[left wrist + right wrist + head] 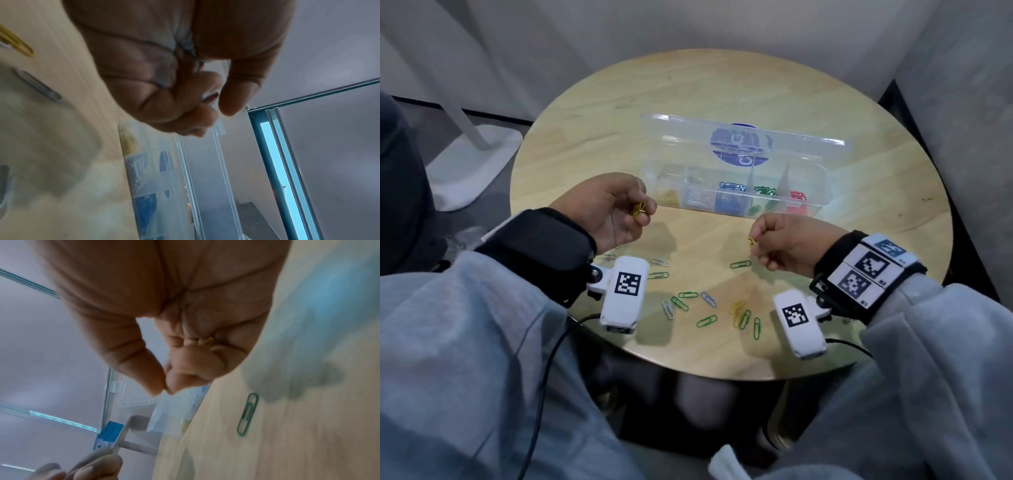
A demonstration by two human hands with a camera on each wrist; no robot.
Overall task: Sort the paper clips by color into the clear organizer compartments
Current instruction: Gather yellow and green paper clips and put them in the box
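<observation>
Yellow paper clips (638, 209) were pinched in the left hand (607, 210), another yellow clip (750, 242) in the right hand (787, 244), both before the organizer (736, 181).

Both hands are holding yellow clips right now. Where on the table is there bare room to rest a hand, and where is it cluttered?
Bare wood lies behind the clear organizer toward the table's far rim, and to the organizer's right. A narrow strip is free between the organizer's front wall and the left hand and right hand. The near edge is crowded with loose paper clips.
</observation>
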